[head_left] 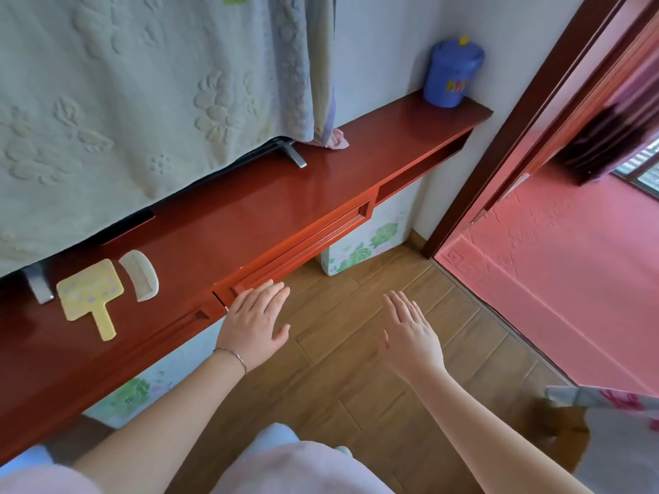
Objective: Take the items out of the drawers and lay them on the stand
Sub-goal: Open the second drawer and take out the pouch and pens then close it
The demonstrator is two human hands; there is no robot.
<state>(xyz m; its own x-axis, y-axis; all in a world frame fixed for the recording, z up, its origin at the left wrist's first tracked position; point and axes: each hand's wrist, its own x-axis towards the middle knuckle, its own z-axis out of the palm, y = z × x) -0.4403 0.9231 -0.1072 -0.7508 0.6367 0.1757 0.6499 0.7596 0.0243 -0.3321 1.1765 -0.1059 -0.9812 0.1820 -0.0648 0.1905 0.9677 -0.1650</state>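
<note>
Two items sit out on the stand (249,215) already, over at the far left: a yellow hand mirror (89,294) lying flat with its handle toward the front edge, and a pale comb (139,275) just beside it, close but not quite touching. Behind them hangs a cloth-draped screen (142,101), its metal foot (38,285) planted right next to the mirror.

Moving right, the left hand (255,320) comes in flat, fingers straight and together, holding nothing, fingertips at the front of the drawer (306,240), which looks shut or very nearly so. The face is a slim run of grooves with no knob to see, and that is the snag: flat fingers on glossy wood could slip off without finding a pull. If it gives suddenly, it could slide out too far, and what lies inside is hidden.

Further right, the right hand (410,331) hovers over the wooden floor (356,351), fingers spread and relaxed, empty, well clear of the stand. It is in no place to steady the drawer if that jerks.

The other danger is back at the left: anything laid down in a hurry could nudge the comb or mirror toward the front edge, or snag the hanging cloth. Far right, a blue bucket (452,74) sits in the corner, out of the way.
</note>
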